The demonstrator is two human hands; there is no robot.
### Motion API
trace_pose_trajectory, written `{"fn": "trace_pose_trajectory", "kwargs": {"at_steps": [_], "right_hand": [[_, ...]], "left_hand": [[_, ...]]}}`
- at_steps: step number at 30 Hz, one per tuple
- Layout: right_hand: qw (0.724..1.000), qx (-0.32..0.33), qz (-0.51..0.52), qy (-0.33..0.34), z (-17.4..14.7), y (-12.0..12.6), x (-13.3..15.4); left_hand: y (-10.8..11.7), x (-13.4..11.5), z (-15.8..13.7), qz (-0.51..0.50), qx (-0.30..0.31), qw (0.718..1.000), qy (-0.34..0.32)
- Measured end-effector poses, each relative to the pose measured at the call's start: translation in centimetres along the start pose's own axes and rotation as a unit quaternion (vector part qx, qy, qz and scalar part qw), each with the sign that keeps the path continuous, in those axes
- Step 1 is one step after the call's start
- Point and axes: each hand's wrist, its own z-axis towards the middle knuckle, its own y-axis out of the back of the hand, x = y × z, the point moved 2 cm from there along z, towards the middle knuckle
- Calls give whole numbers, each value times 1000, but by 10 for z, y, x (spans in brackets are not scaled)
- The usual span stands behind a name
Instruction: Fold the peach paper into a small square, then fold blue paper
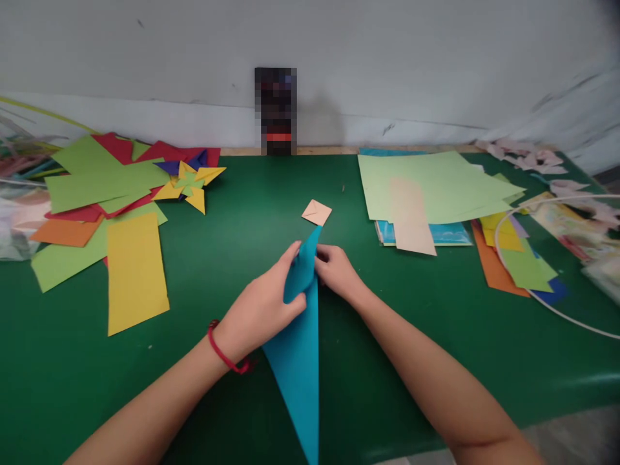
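At the counter's (242, 226) middle, the blue paper (298, 368) lies between both hands, far tip just by the pink square (320, 213); the left hand (256, 310) holds its left side, thumb across it; the right hand (336, 270) curls at its right edge, fingertips hidden, grip impossible to tell; both forearms slant inward.

Left hand (259, 310) near curled right hand (338, 270)

Open green tabletop (387, 271) runs clear just beyond the right hand (339, 268), but the folded peach square (317, 212) sits dead ahead and pale-green sheets (450, 187) crowd the far right!
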Motion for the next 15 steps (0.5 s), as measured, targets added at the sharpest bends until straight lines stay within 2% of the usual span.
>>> {"fn": "trace_pose_trajectory", "kwargs": {"at_steps": [2,5,7,10,15], "right_hand": [[998,50,38,-4,0,3,-1],[990,107,94,9,0,8,-3],[985,128,117,16,1,11,-4],[980,157,124,20,2,12,-5],[974,176,138,29,1,13,-5]], "left_hand": [[17,3,0,18,1,1000,25],[52,12,0,60,-84,993,58],[69,18,-1,57,-120,988,82],[81,24,-2,27,-109,986,119],[84,24,-2,-9,-70,985,161]]}}
